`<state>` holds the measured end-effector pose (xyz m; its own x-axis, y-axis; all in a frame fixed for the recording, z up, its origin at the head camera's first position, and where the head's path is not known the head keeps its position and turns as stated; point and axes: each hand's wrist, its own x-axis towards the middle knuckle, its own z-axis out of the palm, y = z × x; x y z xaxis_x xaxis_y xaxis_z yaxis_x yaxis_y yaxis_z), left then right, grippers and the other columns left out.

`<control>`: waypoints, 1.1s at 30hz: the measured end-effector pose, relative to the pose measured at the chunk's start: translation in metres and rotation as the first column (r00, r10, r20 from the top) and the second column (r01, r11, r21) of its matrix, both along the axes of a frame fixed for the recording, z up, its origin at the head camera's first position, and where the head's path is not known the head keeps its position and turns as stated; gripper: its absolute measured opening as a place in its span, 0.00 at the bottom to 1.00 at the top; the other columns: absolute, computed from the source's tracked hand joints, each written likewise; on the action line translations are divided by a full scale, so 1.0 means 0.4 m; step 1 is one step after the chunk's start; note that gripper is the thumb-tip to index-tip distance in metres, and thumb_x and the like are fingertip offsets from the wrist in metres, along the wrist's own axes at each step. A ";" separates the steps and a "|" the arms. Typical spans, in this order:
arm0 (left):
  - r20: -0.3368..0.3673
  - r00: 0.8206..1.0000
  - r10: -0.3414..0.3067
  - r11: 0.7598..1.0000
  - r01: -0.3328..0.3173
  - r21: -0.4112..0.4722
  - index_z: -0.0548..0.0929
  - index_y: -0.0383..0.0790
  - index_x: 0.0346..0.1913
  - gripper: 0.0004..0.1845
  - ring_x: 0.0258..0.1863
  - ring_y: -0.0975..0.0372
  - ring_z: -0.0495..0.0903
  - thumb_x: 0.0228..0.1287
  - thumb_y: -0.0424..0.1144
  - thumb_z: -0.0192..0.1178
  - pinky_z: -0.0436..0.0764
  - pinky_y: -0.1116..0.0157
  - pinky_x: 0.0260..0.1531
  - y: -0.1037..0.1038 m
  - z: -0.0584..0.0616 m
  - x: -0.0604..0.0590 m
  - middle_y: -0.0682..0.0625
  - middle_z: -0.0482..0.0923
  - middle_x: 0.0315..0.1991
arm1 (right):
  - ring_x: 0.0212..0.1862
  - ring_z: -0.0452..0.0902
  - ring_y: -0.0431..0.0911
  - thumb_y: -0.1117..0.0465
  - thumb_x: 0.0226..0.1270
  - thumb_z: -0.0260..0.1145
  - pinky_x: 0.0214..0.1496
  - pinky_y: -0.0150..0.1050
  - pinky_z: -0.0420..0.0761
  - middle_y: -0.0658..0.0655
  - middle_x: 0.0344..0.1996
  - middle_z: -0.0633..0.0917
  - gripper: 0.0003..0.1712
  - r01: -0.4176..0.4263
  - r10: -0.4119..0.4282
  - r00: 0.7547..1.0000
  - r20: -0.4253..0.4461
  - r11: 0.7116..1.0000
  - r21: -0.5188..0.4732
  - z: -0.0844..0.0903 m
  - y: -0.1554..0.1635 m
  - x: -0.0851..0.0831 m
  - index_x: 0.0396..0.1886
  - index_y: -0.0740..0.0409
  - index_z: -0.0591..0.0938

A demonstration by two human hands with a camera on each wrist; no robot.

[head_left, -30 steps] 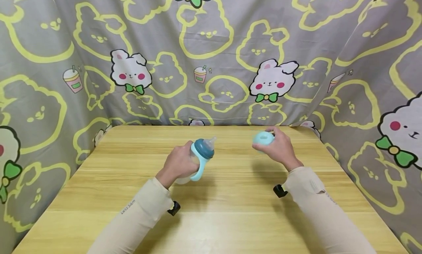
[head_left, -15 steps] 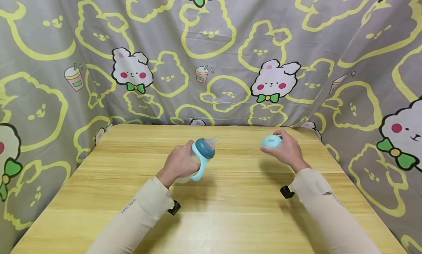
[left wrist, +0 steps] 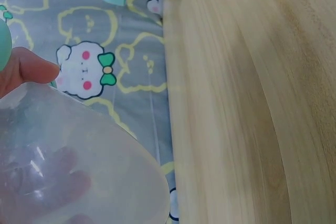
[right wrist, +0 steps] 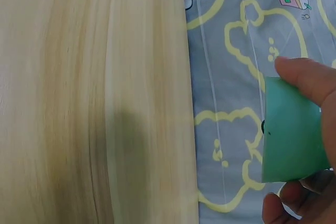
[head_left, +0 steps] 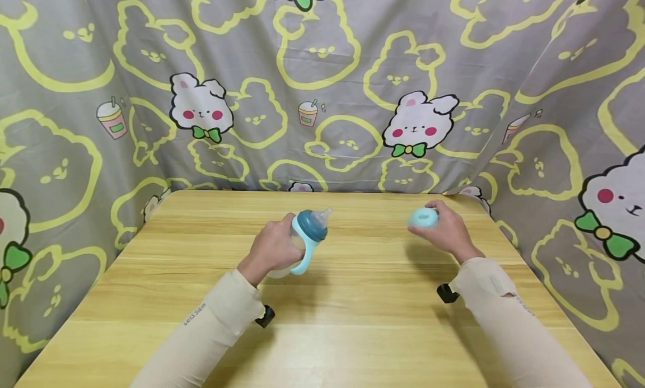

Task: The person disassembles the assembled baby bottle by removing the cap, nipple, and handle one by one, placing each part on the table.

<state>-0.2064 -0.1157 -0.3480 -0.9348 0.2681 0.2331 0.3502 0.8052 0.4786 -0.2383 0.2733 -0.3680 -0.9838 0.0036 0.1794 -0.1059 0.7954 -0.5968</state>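
Observation:
My left hand (head_left: 274, 245) grips a baby bottle (head_left: 311, 225) with a dark teal collar, a clear nipple and light blue handles. The bottle tilts, its nipple pointing up and to the right. In the left wrist view the translucent bottle body (left wrist: 89, 156) fills the lower left, and fingers show through it. Off to the right, my right hand (head_left: 448, 231) holds a light blue bottle cap (head_left: 423, 217) above the table, thumb on one side and fingers on the other. Seen from the right wrist, the cap (right wrist: 294, 129) has a straight rim facing left. A wide gap separates the two hands.
A wood-grain table (head_left: 353, 321) lies under both hands, which cast shadows on it. Past its back edge hangs a grey curtain (head_left: 342, 97) with cartoon rabbits, which also runs along both sides. Each wrist carries a small black camera (head_left: 265, 316).
My right hand has moved to the right and slightly nearer with the cap, widening the distance from the bottle. The left hand and the bottle stay almost where they were.

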 end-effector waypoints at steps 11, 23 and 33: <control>-0.011 1.000 0.000 1.000 0.000 0.000 0.74 0.36 0.47 0.29 0.25 0.55 0.76 0.39 0.45 0.69 0.75 0.59 0.24 0.001 0.006 -0.001 0.47 0.77 0.28 | 0.50 0.69 0.64 0.47 0.55 0.73 0.46 0.58 0.71 0.71 0.53 0.73 0.41 0.015 -0.015 1.000 -0.021 1.000 0.023 -0.030 0.048 -0.001 0.61 0.63 0.67; -0.006 1.000 -0.008 1.000 0.008 0.001 0.74 0.38 0.46 0.27 0.23 0.56 0.75 0.40 0.44 0.67 0.73 0.59 0.24 0.003 0.006 -0.004 0.49 0.75 0.26 | 0.51 0.69 0.65 0.48 0.55 0.72 0.46 0.59 0.71 0.72 0.54 0.72 0.42 0.023 -0.024 0.999 0.028 0.999 0.038 -0.044 0.079 0.003 0.62 0.65 0.65; -0.003 1.000 -0.007 1.000 0.007 -0.006 0.75 0.38 0.46 0.27 0.25 0.56 0.76 0.41 0.45 0.68 0.74 0.59 0.25 0.008 0.009 -0.005 0.49 0.76 0.28 | 0.50 0.69 0.66 0.45 0.56 0.71 0.45 0.59 0.71 0.74 0.52 0.72 0.44 0.041 -0.046 0.996 0.071 0.997 0.070 -0.070 0.108 0.009 0.62 0.66 0.65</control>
